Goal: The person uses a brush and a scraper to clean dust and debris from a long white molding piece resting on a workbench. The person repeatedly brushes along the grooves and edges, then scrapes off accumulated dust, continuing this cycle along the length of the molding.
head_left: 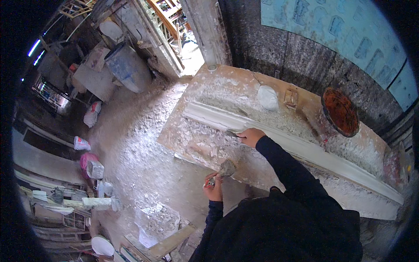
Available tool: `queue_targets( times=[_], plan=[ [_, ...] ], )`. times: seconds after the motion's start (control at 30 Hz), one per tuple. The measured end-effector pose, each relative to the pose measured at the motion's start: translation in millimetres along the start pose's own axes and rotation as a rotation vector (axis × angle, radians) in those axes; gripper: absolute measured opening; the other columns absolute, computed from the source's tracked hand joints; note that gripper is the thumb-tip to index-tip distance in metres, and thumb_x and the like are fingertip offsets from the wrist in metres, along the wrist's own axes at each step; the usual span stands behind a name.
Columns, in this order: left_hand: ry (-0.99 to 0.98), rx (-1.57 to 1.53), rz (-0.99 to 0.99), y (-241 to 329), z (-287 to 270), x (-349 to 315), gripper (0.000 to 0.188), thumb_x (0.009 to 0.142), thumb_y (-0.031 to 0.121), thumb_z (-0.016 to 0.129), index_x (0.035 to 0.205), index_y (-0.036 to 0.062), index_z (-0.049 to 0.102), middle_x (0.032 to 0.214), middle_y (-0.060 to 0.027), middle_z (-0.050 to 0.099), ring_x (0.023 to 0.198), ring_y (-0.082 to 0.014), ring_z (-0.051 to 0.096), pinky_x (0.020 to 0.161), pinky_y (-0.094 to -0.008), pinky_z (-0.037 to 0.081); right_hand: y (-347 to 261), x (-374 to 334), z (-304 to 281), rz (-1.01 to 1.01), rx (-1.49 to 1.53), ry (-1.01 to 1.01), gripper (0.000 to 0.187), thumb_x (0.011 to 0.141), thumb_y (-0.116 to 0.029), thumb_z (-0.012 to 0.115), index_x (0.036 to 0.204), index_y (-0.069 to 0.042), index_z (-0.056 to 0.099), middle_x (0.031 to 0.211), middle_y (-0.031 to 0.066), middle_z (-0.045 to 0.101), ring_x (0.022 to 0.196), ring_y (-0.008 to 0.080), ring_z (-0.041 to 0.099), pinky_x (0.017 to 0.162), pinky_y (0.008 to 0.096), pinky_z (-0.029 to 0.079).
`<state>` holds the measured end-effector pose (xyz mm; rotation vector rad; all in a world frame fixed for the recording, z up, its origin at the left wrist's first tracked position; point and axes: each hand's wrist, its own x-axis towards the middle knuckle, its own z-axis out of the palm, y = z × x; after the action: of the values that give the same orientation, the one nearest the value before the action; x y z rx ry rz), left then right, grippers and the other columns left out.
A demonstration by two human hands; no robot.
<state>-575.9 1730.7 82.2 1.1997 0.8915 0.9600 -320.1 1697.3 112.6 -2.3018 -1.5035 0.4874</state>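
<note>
A long white plaster moulding (pixel 279 136) with a stepped profile lies diagonally across the dusty, plaster-spattered work table (pixel 205 83). My right hand (pixel 252 137) is closed around a small putty knife (pixel 231 133), its dark blade at the moulding's near edge, toward the left end. I cannot make out whether the blade touches the plaster. Lower down, by the table's near edge, my left hand (pixel 213 190) grips the handle of a wider scraper (pixel 227 168). Its blade points up and looks caked with grey material.
Toward the table's back are a white rounded lump (pixel 267 97), a small brown block (pixel 290 98) and a round tub (pixel 340 112) with a rusty-orange inside. A blue barrel (pixel 128 67) stands beyond the left floor. Plaster scraps lie on a white sheet (pixel 158 222) at lower left.
</note>
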Motion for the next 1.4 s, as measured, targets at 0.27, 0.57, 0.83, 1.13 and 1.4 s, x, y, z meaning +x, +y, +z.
queue_targets(
  times=[0.27,0.57,0.83,1.13,1.4],
  plan=[
    [-0.048,0.003,-0.038,-9.8,2.4,2.9,0.015,0.079,0.008,0.059,0.089,-0.0021,0.053,0.069,-0.0061,0.056,0.059,-0.0106,0.055,0.054,-0.0236,0.049,74.3,-105.4,-35.9,0.038,-0.082,-0.170,0.034,0.080,-0.041,0.044,0.100,-0.019,0.060,0.085,0.0123,0.061,0.076,0.0324,0.058,0.067,0.0413,0.046],
    [-0.116,0.038,-0.040,-8.1,23.7,9.2,0.020,0.079,0.013,0.060,0.091,-0.0016,0.053,0.076,-0.0082,0.057,0.065,-0.0137,0.058,0.056,-0.0242,0.050,72.5,-147.0,-39.1,0.476,0.444,-0.099,0.036,0.083,-0.039,0.042,0.099,-0.012,0.058,0.081,0.0139,0.060,0.066,0.0301,0.059,0.063,0.0376,0.048],
    [-0.199,0.006,-0.088,-0.2,31.2,-9.1,0.019,0.079,0.013,0.060,0.092,0.0000,0.053,0.081,-0.0085,0.057,0.068,-0.0138,0.058,0.058,-0.0251,0.050,4.6,-11.9,5.0,0.219,0.198,0.001,0.028,0.083,-0.031,0.040,0.092,-0.008,0.052,0.079,0.0186,0.059,0.073,0.0367,0.056,0.068,0.0471,0.043],
    [-0.577,0.056,-0.153,-9.4,80.7,-38.0,0.015,0.080,0.010,0.059,0.091,0.0014,0.056,0.084,-0.0049,0.057,0.069,-0.0100,0.056,0.057,-0.0219,0.048,27.0,-55.2,-33.0,0.248,0.721,0.180,0.035,0.085,-0.031,0.048,0.109,-0.006,0.049,0.066,0.0060,0.055,0.047,0.0116,0.051,0.038,0.0278,0.041],
    [-0.915,0.112,0.020,-23.6,217.5,-93.6,0.014,0.078,0.012,0.062,0.087,0.0029,0.058,0.085,-0.0023,0.057,0.069,-0.0069,0.055,0.054,-0.0197,0.047,95.6,-284.3,-68.8,0.646,0.881,0.455,0.030,0.086,-0.031,0.044,0.100,-0.005,0.049,0.061,0.0034,0.050,0.048,0.0097,0.047,0.042,0.0240,0.039]
  ],
)
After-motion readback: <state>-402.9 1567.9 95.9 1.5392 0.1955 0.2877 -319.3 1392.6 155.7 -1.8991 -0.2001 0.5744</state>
